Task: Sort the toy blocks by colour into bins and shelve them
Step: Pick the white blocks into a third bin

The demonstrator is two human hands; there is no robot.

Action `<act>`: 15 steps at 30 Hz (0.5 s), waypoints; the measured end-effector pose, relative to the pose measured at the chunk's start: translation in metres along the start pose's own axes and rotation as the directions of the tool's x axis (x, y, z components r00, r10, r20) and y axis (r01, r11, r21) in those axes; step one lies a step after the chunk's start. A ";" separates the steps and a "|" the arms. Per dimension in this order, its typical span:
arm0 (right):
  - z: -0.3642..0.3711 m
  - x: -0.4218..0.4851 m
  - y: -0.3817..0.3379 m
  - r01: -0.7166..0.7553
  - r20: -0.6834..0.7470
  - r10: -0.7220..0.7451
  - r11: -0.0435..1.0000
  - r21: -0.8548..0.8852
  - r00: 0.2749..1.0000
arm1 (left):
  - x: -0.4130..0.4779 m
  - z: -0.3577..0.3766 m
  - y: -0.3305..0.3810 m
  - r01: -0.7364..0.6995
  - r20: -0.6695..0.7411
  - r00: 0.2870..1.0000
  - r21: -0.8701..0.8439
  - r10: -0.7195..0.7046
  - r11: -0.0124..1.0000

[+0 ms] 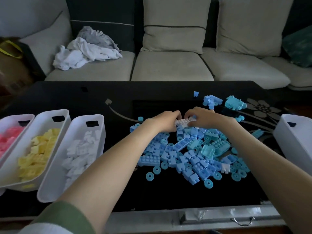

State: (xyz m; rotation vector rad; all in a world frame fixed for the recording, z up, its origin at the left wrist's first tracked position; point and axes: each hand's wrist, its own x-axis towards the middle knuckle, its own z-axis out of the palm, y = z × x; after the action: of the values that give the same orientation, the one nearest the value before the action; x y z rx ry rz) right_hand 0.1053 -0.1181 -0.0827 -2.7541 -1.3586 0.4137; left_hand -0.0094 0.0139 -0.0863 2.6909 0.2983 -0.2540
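Two hands meet at the far edge of the blue pile in the head view, the only view supplied. The left hand and the right hand both curl their fingers onto a white studded block, gripping it from opposite ends. Whether it is one piece or several joined cannot be told. The pile lies on the dark table, right of centre. Three bins stand at the left, each part filled: the pink bin, the yellow bin and the white bin. A fourth bin stands at the right edge; its contents are hidden.

Step in hand, by judgement: extract the white piece and transfer it to the white bin.

1. Lift straight up, clear of the surrounding blue blocks, so that none is dragged off the table.
2. If pieces are joined, separate them over the table.
3. Carry leftward and release low inside the bin.
4. Take the stray white block at the pile's near right next.
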 end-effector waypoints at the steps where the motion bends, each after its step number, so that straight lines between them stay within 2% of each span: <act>1: 0.000 -0.001 -0.001 0.004 0.000 -0.004 1.000 0.000 1.000 | -0.001 0.001 0.000 0.001 -0.006 1.000 0.016 -0.001 1.000; 4: 0.000 -0.003 -0.002 0.020 0.008 -0.020 0.999 0.037 1.000 | -0.004 0.001 0.002 0.015 -0.018 1.000 0.059 -0.014 0.998; 8: 0.002 -0.004 -0.004 0.049 0.081 -0.064 0.983 0.175 0.995 | -0.009 0.002 -0.003 0.032 -0.064 0.998 0.078 -0.027 0.996; 11: 0.002 -0.005 -0.010 0.033 0.131 -0.058 0.983 0.182 0.990 | -0.013 0.004 -0.008 0.038 -0.113 0.993 0.104 -0.026 0.994; 15: 0.003 -0.005 -0.012 0.039 0.065 -0.054 0.977 0.210 0.996 | -0.020 0.007 -0.009 0.044 -0.189 0.982 0.105 -0.023 0.994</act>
State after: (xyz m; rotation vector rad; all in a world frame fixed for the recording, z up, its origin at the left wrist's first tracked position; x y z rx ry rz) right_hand 0.0926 -0.1147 -0.0823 -2.5555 -1.3080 0.6176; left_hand -0.0323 0.0159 -0.0917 2.8244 0.3968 -0.0259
